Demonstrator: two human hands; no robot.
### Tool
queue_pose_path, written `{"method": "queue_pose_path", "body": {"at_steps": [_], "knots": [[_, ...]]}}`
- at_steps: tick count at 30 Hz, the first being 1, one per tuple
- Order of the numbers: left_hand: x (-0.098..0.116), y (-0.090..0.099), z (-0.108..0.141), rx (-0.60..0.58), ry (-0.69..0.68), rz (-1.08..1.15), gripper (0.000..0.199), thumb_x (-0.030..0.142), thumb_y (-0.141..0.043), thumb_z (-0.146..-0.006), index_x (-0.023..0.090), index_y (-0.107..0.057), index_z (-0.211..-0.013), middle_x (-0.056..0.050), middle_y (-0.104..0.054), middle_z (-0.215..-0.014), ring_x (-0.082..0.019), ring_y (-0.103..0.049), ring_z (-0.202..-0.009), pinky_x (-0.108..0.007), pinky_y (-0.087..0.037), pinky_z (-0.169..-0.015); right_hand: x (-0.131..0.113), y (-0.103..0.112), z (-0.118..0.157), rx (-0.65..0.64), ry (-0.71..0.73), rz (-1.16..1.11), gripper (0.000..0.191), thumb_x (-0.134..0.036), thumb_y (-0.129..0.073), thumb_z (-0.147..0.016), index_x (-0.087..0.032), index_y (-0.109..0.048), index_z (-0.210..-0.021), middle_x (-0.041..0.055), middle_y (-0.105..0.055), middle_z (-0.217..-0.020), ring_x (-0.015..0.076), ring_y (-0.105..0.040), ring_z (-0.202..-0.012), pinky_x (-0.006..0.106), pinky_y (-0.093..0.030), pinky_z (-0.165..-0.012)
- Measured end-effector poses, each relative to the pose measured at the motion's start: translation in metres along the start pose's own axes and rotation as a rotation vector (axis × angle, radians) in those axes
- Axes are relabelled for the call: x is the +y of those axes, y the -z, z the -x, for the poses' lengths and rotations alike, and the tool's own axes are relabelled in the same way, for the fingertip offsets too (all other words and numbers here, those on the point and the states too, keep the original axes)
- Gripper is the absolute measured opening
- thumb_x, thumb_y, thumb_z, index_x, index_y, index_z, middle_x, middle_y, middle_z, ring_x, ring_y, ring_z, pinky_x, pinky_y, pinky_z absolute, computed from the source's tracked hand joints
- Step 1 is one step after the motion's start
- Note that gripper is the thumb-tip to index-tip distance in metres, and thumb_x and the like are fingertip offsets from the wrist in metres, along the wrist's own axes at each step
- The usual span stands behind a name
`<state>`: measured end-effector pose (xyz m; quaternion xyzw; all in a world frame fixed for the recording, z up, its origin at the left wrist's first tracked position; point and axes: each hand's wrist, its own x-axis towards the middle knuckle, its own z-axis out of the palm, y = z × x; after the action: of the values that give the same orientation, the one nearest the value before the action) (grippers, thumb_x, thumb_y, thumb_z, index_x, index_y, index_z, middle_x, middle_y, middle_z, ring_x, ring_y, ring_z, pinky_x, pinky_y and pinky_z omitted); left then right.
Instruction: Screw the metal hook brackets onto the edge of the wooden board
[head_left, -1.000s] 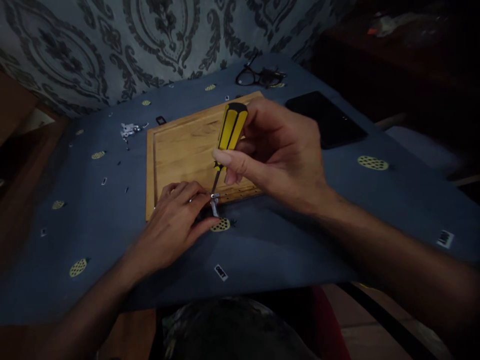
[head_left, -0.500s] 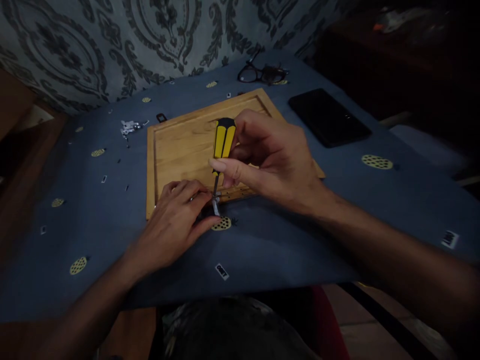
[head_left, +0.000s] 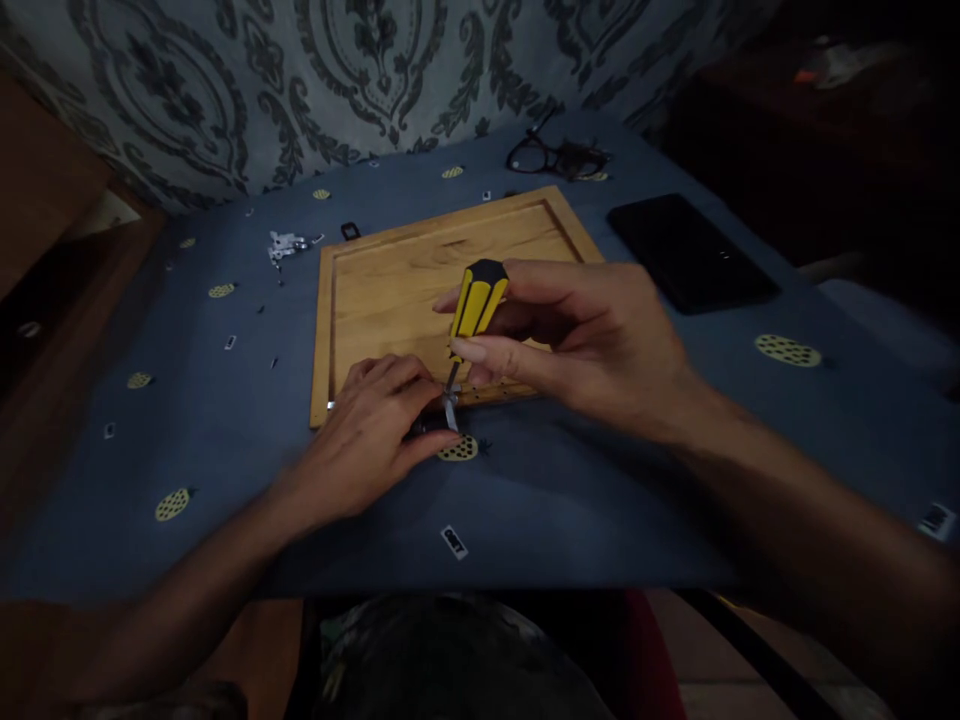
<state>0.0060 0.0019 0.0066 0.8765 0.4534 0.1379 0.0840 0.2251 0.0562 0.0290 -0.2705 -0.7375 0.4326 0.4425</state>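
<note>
Tilted further right now, the faceted screwdriver [head_left: 478, 302] is pinched in the right hand [head_left: 600, 338]; the left hand [head_left: 379, 425] clasps a shiny metal fitting [head_left: 451, 414] at the edge of a grooved wooden board [head_left: 394, 295].

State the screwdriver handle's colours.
The screwdriver handle is yellow with black stripes and a black end; best seen in the head view.

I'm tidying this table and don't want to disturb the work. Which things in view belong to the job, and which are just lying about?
Apparently in use:
screwdriver, in the right hand
small metal piece, at the left hand
wooden board
perhaps the loose metal fitting left of the board

Seemingly just lying about:
glasses
flat black device
</note>
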Motion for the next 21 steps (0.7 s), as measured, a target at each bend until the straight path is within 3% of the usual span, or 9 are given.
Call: {"method": "queue_pose_path", "body": {"at_steps": [13,21], "knots": [[0.000,-0.004,0.001,0.005,0.011,0.006,0.029,0.044,-0.073,-0.098,0.020,-0.073,-0.114,-0.009,-0.069,-0.120,-0.029,-0.065,-0.113,-0.047,-0.053,-0.100,0.001,-0.006,-0.003,-0.002,0.001,-0.066,0.031,-0.046,-0.088,-0.082,-0.022,-0.069,-0.086,-0.0035,-0.066,-0.079,0.0100,-0.066,-0.060,0.023,-0.058,-0.055],[-0.001,-0.005,0.001,0.013,-0.001,0.010,0.031,0.045,-0.073,-0.098,0.018,-0.070,-0.113,-0.009,-0.069,-0.118,-0.029,-0.065,-0.113,-0.046,-0.052,-0.099,-0.010,0.000,-0.014,-0.160,-0.033,-0.025,0.025,-0.046,-0.082,-0.089,-0.023,-0.071,-0.093,-0.0024,-0.071,-0.073,0.0148,-0.072,-0.065,0.026,-0.058,-0.058]]}}
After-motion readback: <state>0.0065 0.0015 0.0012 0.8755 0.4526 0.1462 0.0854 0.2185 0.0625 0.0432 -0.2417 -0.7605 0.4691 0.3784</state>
